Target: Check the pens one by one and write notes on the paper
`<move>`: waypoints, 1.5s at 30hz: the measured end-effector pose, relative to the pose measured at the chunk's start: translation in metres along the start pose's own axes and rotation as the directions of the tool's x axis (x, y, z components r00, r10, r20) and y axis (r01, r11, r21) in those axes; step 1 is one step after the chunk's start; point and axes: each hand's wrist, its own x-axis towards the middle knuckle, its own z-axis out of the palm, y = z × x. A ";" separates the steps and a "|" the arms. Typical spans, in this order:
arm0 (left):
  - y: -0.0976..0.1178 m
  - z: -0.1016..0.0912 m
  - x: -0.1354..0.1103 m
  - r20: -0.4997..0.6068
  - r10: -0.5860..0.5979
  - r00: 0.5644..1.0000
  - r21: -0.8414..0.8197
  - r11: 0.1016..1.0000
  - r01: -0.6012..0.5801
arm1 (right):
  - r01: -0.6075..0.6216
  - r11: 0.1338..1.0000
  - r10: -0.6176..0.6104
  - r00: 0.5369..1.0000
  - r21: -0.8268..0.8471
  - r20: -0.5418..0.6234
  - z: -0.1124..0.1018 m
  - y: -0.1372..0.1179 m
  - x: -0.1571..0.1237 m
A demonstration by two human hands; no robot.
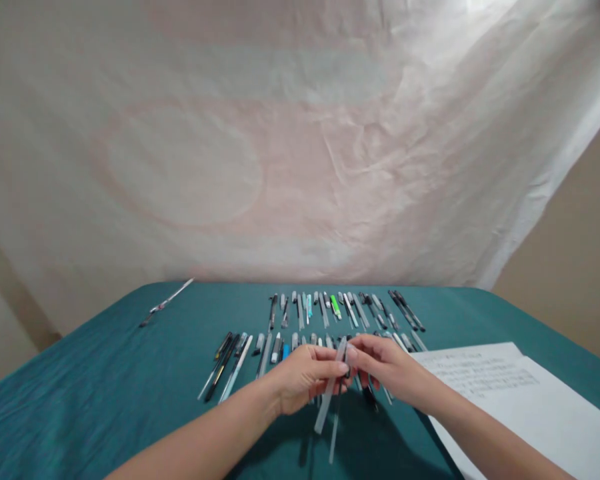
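Note:
Above the front of the table, my left hand (305, 375) is closed, its thumb and fingers pinching a frosted, translucent pen barrel (323, 415) that slants downward. Beside the barrel hangs a thin pen refill (335, 437), its upper end dark. My right hand (383, 365) is closed too, with its fingertips at the refill's upper end and touching close to my left fingertips. Exactly where the fingers grip the refill is partly hidden. Under and behind both hands lie pens and pen parts, some of them covered by the hands.
A back row of pens, caps and barrels includes a bright green piece (335, 307). In the front row, several pens (225, 367) lie at the left end. Written-on paper sheets (535, 413) are on the right. A wrapped, slender item (167, 302) rests far left on the green cloth (105, 387).

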 end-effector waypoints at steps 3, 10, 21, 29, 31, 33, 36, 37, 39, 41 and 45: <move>-0.008 0.001 0.000 -0.010 0.027 1.000 -0.022 0.999 -0.027 | -0.021 0.999 0.022 1.000 0.039 -0.021 0.008 0.007 0.001; -0.017 -0.004 0.001 -0.083 0.049 0.995 -0.020 0.999 -0.051 | -0.036 0.997 0.044 0.993 0.075 -0.109 0.012 0.019 0.003; -0.023 -0.009 0.008 -0.253 0.206 0.945 -0.121 0.963 -0.242 | -0.225 0.827 0.236 0.971 0.514 0.045 0.020 0.014 -0.002; -0.021 -0.001 0.004 -0.298 0.252 0.921 -0.163 0.937 -0.309 | -0.312 0.865 0.305 0.949 0.393 0.082 0.029 0.014 -0.006; -0.019 0.001 0.002 -0.313 0.266 0.912 -0.173 0.928 -0.330 | -0.280 0.923 0.269 0.960 0.266 0.077 0.031 0.014 -0.008; -0.017 0.001 0.002 -0.325 0.267 0.907 -0.195 0.920 -0.340 | -0.220 0.968 0.212 0.974 0.123 0.078 0.031 0.013 -0.009; -0.012 -0.003 0.002 -0.344 0.240 0.908 -0.252 0.908 -0.336 | -0.163 0.987 0.163 0.984 0.006 0.072 0.031 0.010 -0.010; -0.009 -0.006 0.003 -0.355 0.231 0.906 -0.272 0.901 -0.337 | -0.158 0.987 0.158 0.985 -0.005 0.068 0.030 0.009 -0.010; -0.004 -0.012 0.005 -0.400 0.220 0.890 -0.305 0.883 -0.356 | -0.158 0.987 0.158 0.985 -0.012 0.069 0.029 0.007 -0.010; 0.002 -0.018 0.006 -0.448 0.217 0.867 -0.325 0.864 -0.384 | -0.160 0.987 0.160 0.983 -0.011 0.085 0.028 0.007 -0.010; 0.010 -0.027 0.008 -0.496 0.214 0.841 -0.336 0.847 -0.413 | -0.155 0.987 0.158 0.982 -0.036 0.102 0.029 0.008 -0.010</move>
